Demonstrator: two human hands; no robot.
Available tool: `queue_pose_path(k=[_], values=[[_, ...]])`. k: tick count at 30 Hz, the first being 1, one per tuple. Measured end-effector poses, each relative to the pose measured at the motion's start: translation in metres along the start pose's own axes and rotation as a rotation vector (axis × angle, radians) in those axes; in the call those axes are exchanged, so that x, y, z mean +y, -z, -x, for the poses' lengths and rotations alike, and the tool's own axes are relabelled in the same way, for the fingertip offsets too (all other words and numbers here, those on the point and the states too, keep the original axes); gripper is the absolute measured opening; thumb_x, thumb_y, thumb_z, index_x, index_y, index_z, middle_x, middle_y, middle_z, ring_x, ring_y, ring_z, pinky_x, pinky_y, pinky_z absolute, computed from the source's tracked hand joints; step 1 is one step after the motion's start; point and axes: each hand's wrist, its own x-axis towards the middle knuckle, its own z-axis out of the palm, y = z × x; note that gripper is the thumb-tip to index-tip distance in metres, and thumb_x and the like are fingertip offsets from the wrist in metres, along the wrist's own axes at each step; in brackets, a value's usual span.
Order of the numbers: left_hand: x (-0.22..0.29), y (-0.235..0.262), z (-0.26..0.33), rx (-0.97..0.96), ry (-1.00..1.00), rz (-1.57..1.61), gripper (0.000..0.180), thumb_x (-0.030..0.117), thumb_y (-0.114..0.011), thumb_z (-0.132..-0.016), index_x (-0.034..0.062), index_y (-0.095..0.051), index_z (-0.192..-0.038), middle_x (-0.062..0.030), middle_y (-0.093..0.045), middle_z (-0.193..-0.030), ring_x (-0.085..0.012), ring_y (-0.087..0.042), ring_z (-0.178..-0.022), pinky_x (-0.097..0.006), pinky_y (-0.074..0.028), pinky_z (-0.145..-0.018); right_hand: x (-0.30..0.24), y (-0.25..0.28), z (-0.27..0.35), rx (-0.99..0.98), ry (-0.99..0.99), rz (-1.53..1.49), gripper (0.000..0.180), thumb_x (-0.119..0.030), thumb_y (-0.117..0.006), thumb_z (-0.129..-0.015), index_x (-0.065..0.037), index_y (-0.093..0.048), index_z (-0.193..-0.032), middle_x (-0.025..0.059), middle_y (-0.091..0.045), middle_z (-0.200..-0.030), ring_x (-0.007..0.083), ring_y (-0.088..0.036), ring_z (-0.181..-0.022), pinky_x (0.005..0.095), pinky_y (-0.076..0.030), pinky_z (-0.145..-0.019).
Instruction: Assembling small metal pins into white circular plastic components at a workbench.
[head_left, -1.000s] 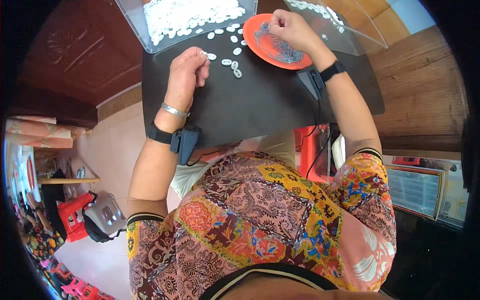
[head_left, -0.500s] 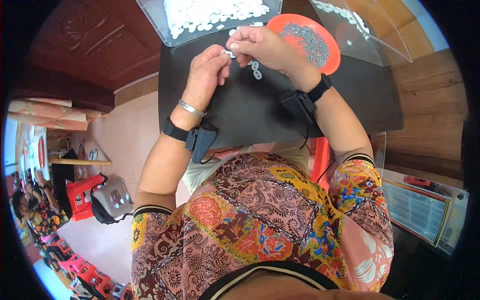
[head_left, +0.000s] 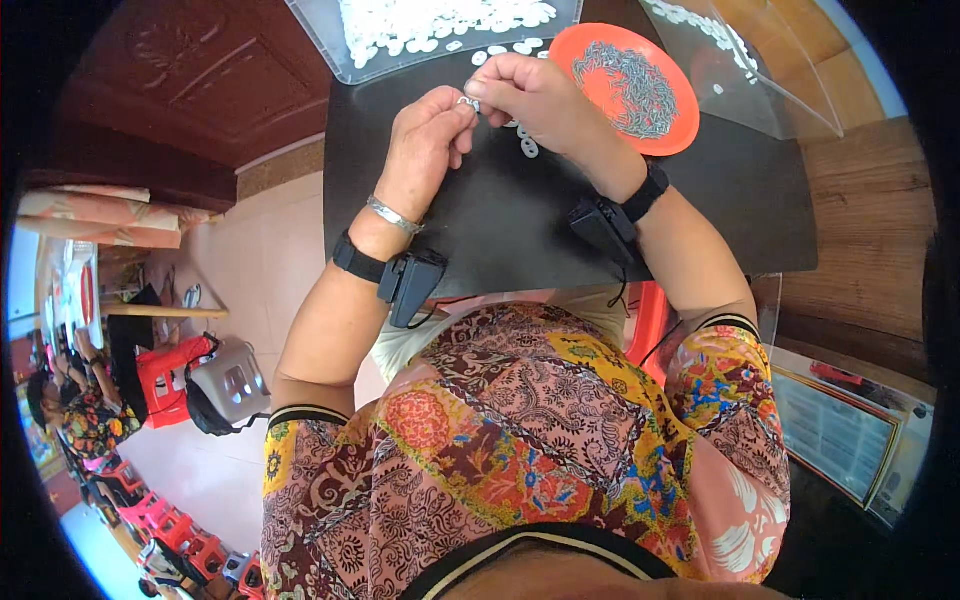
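Over the far part of the black table (head_left: 480,230), my left hand (head_left: 422,145) is closed, pinching a small white oval plastic piece (head_left: 468,102) between thumb and fingertips. My right hand (head_left: 545,100) meets it there, also closed in a pinch at the piece's edge. Whatever sits between the right fingertips is too small to make out. Just below the right hand lie a few white oval pieces with two holes (head_left: 529,148), partly covered by it. To its right is an orange-red plate (head_left: 688,122) of small grey metal screws or pins (head_left: 650,98).
A clear plastic bin (head_left: 355,72) heaped with white pieces (head_left: 440,22) stands at the far edge, with loose ones beside it. A transparent panel (head_left: 790,90) is at the far right. Red and grey stools (head_left: 228,385) and another person (head_left: 90,410) are off to the left.
The view has shifted slightly, so the table's things sit a little further right. My hands stay together at the white piece, the fingertips now closer to each other.
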Motion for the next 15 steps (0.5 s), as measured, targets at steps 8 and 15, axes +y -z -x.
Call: queue_pose_path(k=[8, 15], values=[[-0.001, 0.0, -0.001, -0.007, -0.009, 0.016, 0.019, 0.016, -0.048, -0.088, 0.0055, -0.055, -0.074, 0.0017, -0.049, -0.06, -0.006, -0.042, -0.05, -0.02, -0.034, -0.046, 0.002, 0.0, 0.0, 0.065, -0.022, 0.036, 0.02, -0.022, -0.057, -0.09, -0.004, -0.059, -0.082, -0.0023, -0.055, -0.07, 0.005, -0.051, -0.064, 0.0198, -0.043, -0.059], [-0.004, 0.0, -0.001, 0.003, 0.002, 0.017, 0.019, 0.016, -0.048, -0.087, 0.0055, -0.054, -0.072, 0.0019, -0.049, -0.06, -0.0064, -0.042, -0.05, -0.02, -0.033, -0.045, 0.004, -0.005, 0.002, 0.038, 0.042, -0.001, 0.019, -0.021, -0.057, -0.089, -0.004, -0.059, -0.082, -0.0021, -0.056, -0.069, 0.0053, -0.051, -0.063, 0.02, -0.042, -0.056]])
